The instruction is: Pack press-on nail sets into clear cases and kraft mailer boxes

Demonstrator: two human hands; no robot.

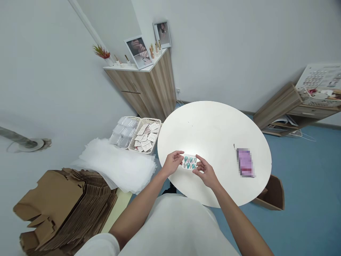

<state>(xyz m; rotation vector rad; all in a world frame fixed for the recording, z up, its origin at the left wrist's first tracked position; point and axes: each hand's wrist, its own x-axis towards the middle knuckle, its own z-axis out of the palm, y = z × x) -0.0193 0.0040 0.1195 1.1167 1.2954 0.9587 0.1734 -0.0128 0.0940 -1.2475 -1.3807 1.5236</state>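
Nail card (pixel 190 162) held at both ends over a round table (pixel 207 122)

Teal and silvery nail-shaped pieces are borne in two rows on the nail card, which is positioned over the table's near part. Its left end is pinched by the left hand (pixel 172 164), its right end by the right hand (pixel 206 171). Whether the tabletop is touched cannot be told. A pixelated purple object (pixel 245 163) is seen farther right.

A blurred purple item (pixel 245 163) lies on the white table (pixel 213 124).
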